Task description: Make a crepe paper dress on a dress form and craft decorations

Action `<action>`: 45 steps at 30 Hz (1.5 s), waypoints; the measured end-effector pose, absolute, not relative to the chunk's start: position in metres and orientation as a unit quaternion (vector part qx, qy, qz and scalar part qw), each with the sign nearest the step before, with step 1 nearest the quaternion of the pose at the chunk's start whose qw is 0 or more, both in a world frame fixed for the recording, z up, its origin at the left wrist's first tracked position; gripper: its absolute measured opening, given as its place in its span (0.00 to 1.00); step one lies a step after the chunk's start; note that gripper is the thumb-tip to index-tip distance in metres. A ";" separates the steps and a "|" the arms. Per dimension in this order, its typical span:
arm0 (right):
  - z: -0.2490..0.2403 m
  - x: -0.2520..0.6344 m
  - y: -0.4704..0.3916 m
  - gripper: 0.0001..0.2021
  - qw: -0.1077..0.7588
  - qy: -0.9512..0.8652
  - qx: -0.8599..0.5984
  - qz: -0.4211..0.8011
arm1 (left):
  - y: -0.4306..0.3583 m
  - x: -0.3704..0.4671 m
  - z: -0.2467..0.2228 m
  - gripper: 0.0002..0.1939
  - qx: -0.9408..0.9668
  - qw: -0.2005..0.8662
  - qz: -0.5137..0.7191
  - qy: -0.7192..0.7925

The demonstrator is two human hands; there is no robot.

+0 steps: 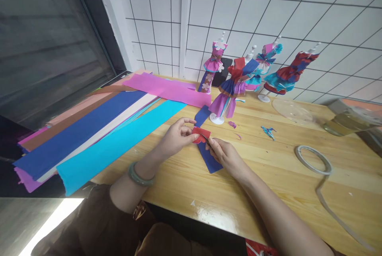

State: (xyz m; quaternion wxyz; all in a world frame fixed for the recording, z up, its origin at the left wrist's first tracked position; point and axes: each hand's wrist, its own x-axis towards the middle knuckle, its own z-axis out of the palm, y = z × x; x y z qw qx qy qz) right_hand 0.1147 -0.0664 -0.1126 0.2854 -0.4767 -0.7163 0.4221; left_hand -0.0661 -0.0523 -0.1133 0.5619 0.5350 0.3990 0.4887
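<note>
Between thumb and fingers, my left hand (179,136) pinches a small piece of red crepe paper (204,132) with a curved lower edge. My right hand (223,153) is closed on scissors (204,137), whose dark blades lie against the red paper; the handles are mostly hidden in the fingers. Beneath both hands a blue crepe paper strip (211,162) lies on the wooden table (268,192). Just behind stands a mini dress form (234,85) in a red, blue and purple paper dress.
Long crepe paper strips (119,140) in several colours cover the left side. More dressed mini forms (294,69) stand along the tiled wall. A tape roll (313,159) with a loose tail, paper scraps (268,131) and a clear container (343,122) are on the right.
</note>
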 end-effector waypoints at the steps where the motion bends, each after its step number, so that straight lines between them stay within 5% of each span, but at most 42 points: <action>1: -0.113 0.115 -0.066 0.22 0.285 -0.716 -0.477 0.423 | -0.052 -0.066 -0.114 0.22 0.538 0.560 0.488 0.398; 45: -0.115 0.111 -0.067 0.22 0.287 -0.707 -0.476 0.437 | -0.050 -0.068 -0.118 0.25 0.526 0.612 0.480 0.345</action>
